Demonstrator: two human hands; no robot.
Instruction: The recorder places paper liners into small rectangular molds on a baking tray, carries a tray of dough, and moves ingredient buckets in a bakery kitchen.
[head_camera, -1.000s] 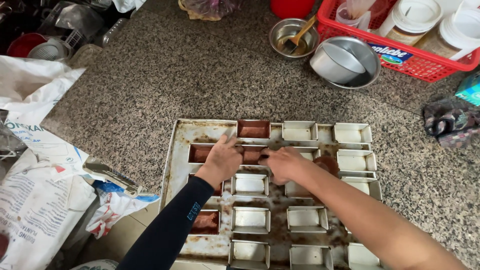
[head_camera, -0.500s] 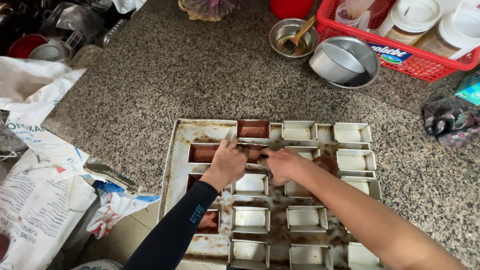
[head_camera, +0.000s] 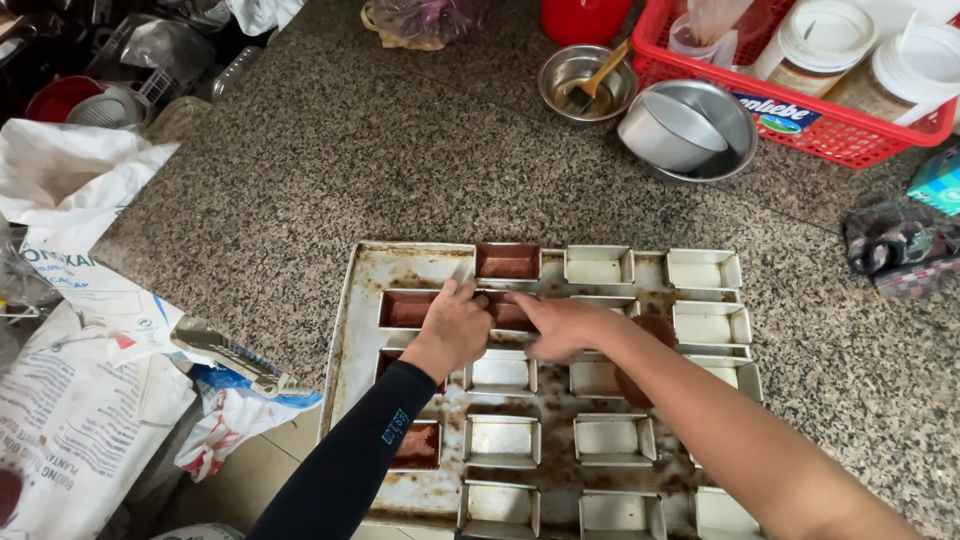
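Note:
A stained metal baking tray (head_camera: 362, 300) lies on the speckled stone counter and carries several small rectangular moulds. Some hold brown batter, such as the mould (head_camera: 507, 260) in the top row and another (head_camera: 405, 308) at the left; others, like the mould (head_camera: 502, 440), are bare metal. My left hand (head_camera: 455, 325), in a dark sleeve, and my right hand (head_camera: 560, 325) meet over a filled mould (head_camera: 508, 314) in the second row. Their fingers grip its two ends and hide most of it.
Behind the tray are a red plastic basket (head_camera: 800, 120) with lidded tubs, nested steel bowls (head_camera: 690, 130) and a small steel bowl (head_camera: 585, 80) with a brush. White sacks (head_camera: 70, 400) lie at the left, and a dark cloth (head_camera: 895, 250) at the right.
Both hands stay on the same mould in the second row. My left hand has shifted slightly to the right; nothing else on the tray has moved.

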